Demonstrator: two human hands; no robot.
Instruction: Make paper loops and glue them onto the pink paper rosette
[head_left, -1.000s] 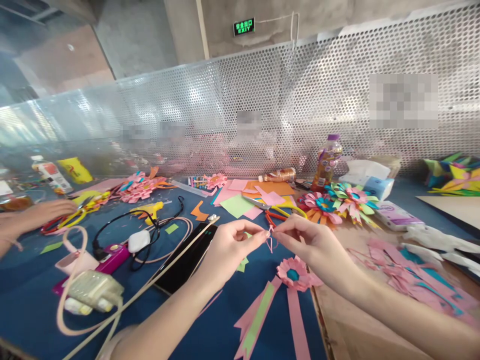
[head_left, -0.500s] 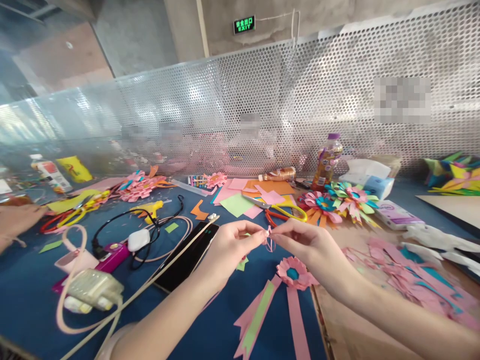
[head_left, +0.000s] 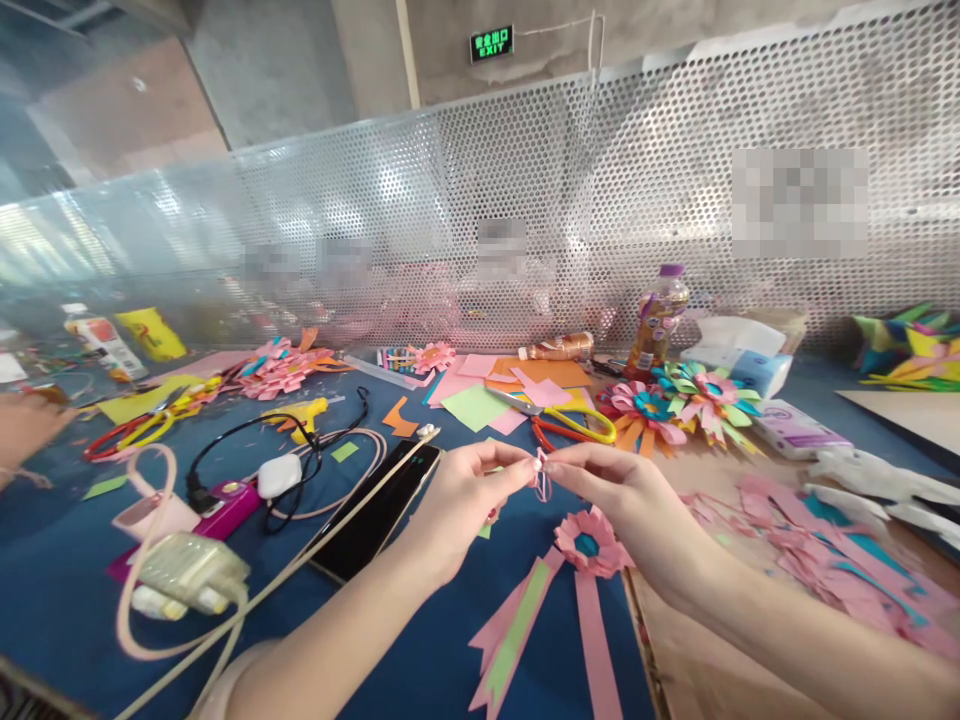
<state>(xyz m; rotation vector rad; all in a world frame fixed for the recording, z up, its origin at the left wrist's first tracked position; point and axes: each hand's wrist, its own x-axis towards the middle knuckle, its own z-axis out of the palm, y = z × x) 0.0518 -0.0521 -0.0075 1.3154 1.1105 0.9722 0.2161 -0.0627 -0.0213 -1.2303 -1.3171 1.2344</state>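
Neighbour's hand (head_left: 30,425) slides toward the left edge, clear of the yellow-and-red scissors!

And in the middle, barely a shift: the person's left hand (head_left: 472,490) and right hand (head_left: 637,495) still meet fingertip to fingertip, both pinched narrow on a thin pink strip (head_left: 543,488). It dangles just below the fingertips now as a small loop, where a second ago its ends hung loose and crossed. Below the right hand, a pink flower (head_left: 587,545) with a blue centre lies on the blue table (head_left: 442,650), ribbon tails spreading toward us. Just beyond the hands sit red-and-yellow scissors (head_left: 541,410); a dark phone (head_left: 371,530) lies beside the left wrist.
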